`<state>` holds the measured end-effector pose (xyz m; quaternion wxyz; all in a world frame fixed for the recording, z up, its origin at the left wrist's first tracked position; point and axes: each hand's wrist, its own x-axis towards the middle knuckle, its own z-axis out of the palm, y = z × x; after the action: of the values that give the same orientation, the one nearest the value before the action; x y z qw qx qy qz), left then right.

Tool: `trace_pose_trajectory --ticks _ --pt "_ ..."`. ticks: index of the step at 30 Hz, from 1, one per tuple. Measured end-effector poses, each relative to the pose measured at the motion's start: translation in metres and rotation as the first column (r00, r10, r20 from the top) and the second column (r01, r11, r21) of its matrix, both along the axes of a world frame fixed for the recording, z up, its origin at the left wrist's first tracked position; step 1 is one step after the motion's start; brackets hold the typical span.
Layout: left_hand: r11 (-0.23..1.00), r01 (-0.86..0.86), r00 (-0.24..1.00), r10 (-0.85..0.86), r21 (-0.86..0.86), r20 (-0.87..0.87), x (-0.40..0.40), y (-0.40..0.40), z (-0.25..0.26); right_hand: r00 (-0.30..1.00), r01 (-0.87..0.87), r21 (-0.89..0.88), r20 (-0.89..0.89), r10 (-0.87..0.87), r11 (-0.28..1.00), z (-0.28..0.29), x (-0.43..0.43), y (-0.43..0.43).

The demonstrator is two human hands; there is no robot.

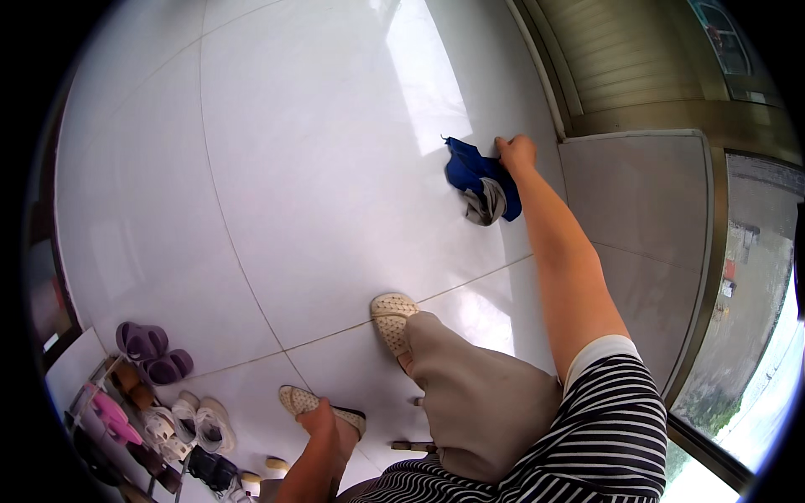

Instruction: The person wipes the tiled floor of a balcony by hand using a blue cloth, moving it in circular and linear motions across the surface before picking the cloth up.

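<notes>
At the upper right, my right hand (pixel 517 153) reaches down with curled fingers at the edge of a dark blue cloth (pixel 465 166). The blue cloth is bunched on the pale floor, partly behind my wrist, and seems pinched by the fingers. A grey cloth (pixel 486 204) lies crumpled against its lower part. My left hand (pixel 319 413) is low by my left woven beige shoe (pixel 352 420); its fingers are mostly hidden. My right woven beige shoe (pixel 394 317) is on the floor below the cloths, under a beige trouser leg (pixel 478 396).
Glossy tiles (pixel 327 157) cover the floor. Purple clogs (pixel 165 368) are at lower left, beside a rack with a pink shoe (pixel 113 418) and several others. Grey-white sneakers (pixel 212 427) stand near it. A metal-framed door panel (pixel 629 56) and a tiled ledge (pixel 635 188) border the right side.
</notes>
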<state>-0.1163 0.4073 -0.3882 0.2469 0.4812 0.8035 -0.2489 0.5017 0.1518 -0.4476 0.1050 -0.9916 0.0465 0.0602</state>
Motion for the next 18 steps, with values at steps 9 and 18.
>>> trace_pose_trajectory --ticks 9,18 --pt "0.998 -0.064 0.998 0.063 0.010 0.030 0.002 0.000 0.002 0.980 0.148 0.129 -0.150 -0.129 0.980 0.005 0.003 0.010" --pt "0.998 -0.059 0.998 0.059 0.003 0.025 0.000 0.001 0.002 0.970 -0.242 0.317 0.100 0.221 0.917 0.026 -0.079 0.016"
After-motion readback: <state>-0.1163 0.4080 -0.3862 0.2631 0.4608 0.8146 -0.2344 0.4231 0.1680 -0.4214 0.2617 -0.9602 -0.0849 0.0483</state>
